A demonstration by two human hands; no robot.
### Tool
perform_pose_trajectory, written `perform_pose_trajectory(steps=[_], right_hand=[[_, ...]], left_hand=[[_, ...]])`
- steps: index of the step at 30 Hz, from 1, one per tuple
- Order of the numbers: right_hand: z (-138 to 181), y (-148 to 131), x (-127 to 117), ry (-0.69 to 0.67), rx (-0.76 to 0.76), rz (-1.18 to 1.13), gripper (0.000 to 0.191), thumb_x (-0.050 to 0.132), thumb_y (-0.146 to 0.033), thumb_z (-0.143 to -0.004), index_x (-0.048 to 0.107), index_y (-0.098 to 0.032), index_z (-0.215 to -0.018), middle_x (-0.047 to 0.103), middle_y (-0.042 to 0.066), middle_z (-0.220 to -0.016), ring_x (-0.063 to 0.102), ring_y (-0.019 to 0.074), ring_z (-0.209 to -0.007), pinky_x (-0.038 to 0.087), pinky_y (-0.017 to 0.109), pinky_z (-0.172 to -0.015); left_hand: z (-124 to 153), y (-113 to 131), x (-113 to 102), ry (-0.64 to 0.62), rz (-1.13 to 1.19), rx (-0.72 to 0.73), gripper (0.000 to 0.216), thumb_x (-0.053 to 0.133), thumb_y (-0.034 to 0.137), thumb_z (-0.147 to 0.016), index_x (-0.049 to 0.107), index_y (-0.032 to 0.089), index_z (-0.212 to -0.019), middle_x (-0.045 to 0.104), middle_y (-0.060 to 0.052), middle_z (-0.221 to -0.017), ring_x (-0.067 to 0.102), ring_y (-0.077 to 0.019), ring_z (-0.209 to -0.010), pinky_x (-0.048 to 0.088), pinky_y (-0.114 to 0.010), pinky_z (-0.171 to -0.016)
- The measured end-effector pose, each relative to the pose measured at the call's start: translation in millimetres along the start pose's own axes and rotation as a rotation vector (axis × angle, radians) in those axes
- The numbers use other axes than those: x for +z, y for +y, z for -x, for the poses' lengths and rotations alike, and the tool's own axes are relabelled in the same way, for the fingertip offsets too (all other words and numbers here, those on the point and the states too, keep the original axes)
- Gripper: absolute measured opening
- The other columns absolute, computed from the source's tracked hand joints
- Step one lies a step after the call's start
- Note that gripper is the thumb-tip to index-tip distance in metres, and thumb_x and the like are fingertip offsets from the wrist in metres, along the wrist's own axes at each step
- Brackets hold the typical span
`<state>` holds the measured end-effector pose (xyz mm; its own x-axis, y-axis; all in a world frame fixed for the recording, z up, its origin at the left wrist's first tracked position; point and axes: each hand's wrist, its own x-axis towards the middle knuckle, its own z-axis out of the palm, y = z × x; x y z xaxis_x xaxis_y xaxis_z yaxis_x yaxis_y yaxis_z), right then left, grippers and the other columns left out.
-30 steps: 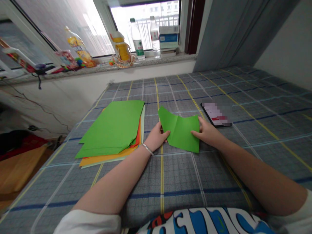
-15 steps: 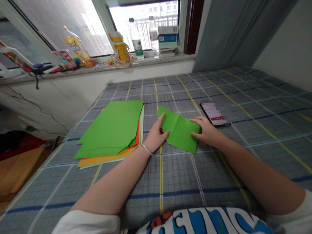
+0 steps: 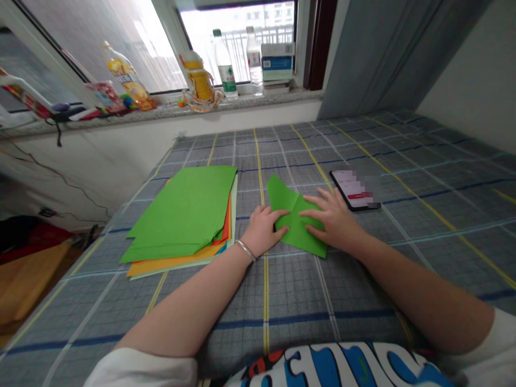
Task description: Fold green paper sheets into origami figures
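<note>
A creased green paper sheet [image 3: 284, 200] lies on the grey plaid bedcover [image 3: 306, 301] in front of me. My left hand [image 3: 264, 228] rests on its left edge, fingers curled onto the paper, a bracelet at the wrist. My right hand [image 3: 330, 220] lies flat on the sheet's right half, fingers spread and pressing it down. Left of my hands lies a stack of coloured paper [image 3: 181, 215], green on top, with orange and pale sheets under it.
A phone [image 3: 352, 189] lies face up just beyond my right hand. The windowsill [image 3: 169, 110] at the back holds bottles, a box and small clutter. The bed's left edge drops to a floor with a wooden board [image 3: 24, 279]. A grey curtain hangs back right.
My right hand slid from the sheet's right edge onto its middle and flattened there. My left hand shifted onto the paper's left edge. The sheet now shows narrower, its right part covered.
</note>
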<state>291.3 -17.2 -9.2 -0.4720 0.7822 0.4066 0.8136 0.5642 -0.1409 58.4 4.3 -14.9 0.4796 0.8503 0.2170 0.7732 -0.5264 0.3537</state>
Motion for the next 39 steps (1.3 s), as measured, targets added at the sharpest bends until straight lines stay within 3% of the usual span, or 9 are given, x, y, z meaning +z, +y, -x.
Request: perform_pose_trajectory(steps=[4,7,12,21,29,33,39], right_hand=[[-3.6,-14.0,4.5,-0.144,-0.202,-0.141,0.034,0.057,-0.024,-0.088,0.066,-0.023,-0.121,0.060,0.003,-0.135,0.036,0.0311,-0.138,0.035,0.051,-0.112],[-5.7,-16.6,8.8,-0.169,-0.250,-0.170,0.038,0.055,-0.024,-0.090,0.063,-0.018,-0.126,0.062,0.004,-0.132,0.042,0.0302,-0.134,0.040,0.047,-0.109],[-7.4,-17.2,9.1,-0.190,-0.204,-0.145,0.040,0.055,-0.028,-0.089,0.061,-0.016,-0.127,0.063,0.005,-0.131,0.045,0.0304,-0.132,0.039,0.047,-0.109],[-17.3,-1.9,17.4,-0.202,0.019,-0.030,0.060,0.049,-0.045,-0.090,0.050,-0.013,-0.140,0.054,0.008,-0.142,0.039,0.0312,-0.134,0.032,0.048,-0.112],[-26.6,9.1,25.6,-0.254,0.143,-0.001,0.069,0.043,-0.049,-0.091,0.038,-0.009,-0.147,0.043,0.009,-0.150,0.034,0.0344,-0.138,0.025,0.051,-0.116],[-24.9,9.6,23.6,-0.216,0.134,0.002,0.063,0.045,-0.042,-0.092,0.043,-0.008,-0.144,0.046,0.012,-0.148,0.034,0.0334,-0.139,0.027,0.051,-0.116],[-7.1,8.8,9.3,-0.150,-0.032,-0.005,0.042,0.052,-0.033,-0.091,0.060,-0.019,-0.131,0.043,0.013,-0.150,0.023,0.0323,-0.145,0.031,0.053,-0.113]], left_hand=[[0.5,-1.1,2.0,0.013,-0.011,-0.005,0.053,0.061,0.034,-0.086,0.050,0.018,-0.136,0.064,-0.010,-0.113,0.052,-0.0268,-0.108,0.041,-0.043,-0.098],[0.7,-3.1,3.1,0.016,-0.027,-0.022,0.064,0.062,0.036,-0.084,0.043,0.014,-0.141,0.061,-0.012,-0.118,0.051,-0.0271,-0.112,0.037,-0.045,-0.104],[0.5,-5.0,1.1,-0.008,-0.036,-0.019,0.067,0.064,0.035,-0.083,0.041,0.011,-0.142,0.059,-0.014,-0.121,0.048,-0.0280,-0.117,0.035,-0.045,-0.108],[2.0,-7.7,-5.0,-0.024,-0.065,0.033,0.065,0.067,0.037,-0.079,0.048,0.017,-0.139,0.057,-0.012,-0.116,0.044,-0.0297,-0.119,0.035,-0.046,-0.109],[0.4,-9.5,-19.8,-0.174,-0.091,0.036,0.061,0.068,0.042,-0.079,0.053,0.030,-0.137,0.053,-0.010,-0.121,0.045,-0.0312,-0.120,0.036,-0.049,-0.107],[0.8,-12.9,-23.1,-0.243,-0.085,0.030,0.060,0.068,0.042,-0.078,0.053,0.034,-0.136,0.050,-0.009,-0.130,0.041,-0.0333,-0.127,0.033,-0.053,-0.108],[3.6,-19.9,-21.3,-0.204,-0.024,0.156,0.056,0.067,0.034,-0.079,0.057,0.030,-0.133,0.052,-0.011,-0.128,0.041,-0.0317,-0.128,0.031,-0.051,-0.110]])
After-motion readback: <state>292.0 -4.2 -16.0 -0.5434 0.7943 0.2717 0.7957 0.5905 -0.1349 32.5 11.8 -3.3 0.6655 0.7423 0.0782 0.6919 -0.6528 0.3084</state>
